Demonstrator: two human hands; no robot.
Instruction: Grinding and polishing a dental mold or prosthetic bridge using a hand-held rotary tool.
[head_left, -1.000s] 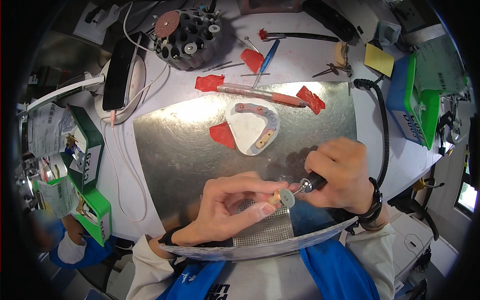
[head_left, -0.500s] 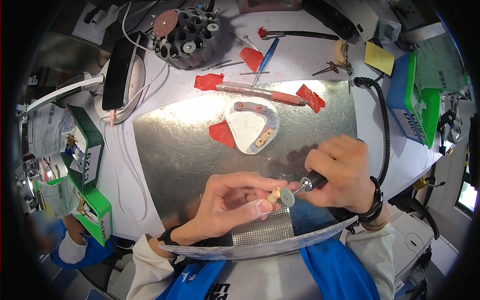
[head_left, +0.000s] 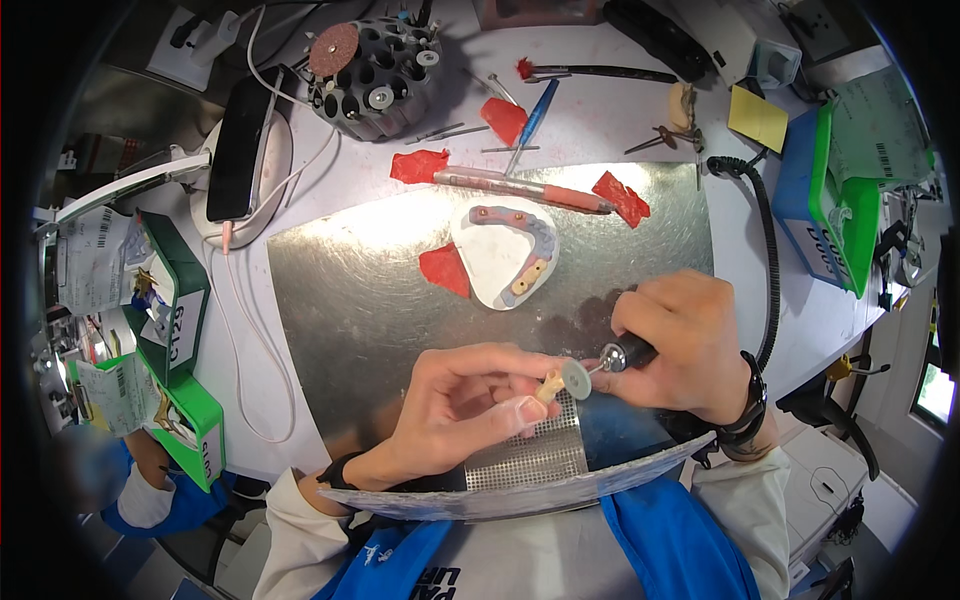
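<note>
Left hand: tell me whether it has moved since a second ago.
No. The left hand keeps pinching the small tan piece at the disc, same spot below the white dental model.

four red wax pieces (head_left: pixel 420 166), two green bins (head_left: pixel 175 310)

- Both hands bare, no gloves: left hand (head_left: pixel 470 405), right hand (head_left: pixel 685 345).
- Cream long sleeves (head_left: pixel 300 525), cuffs at wrists.
- Blue apron (head_left: pixel 660 545), white print.
- Dark band on each wrist; right wristband (head_left: pixel 748 400).
</note>
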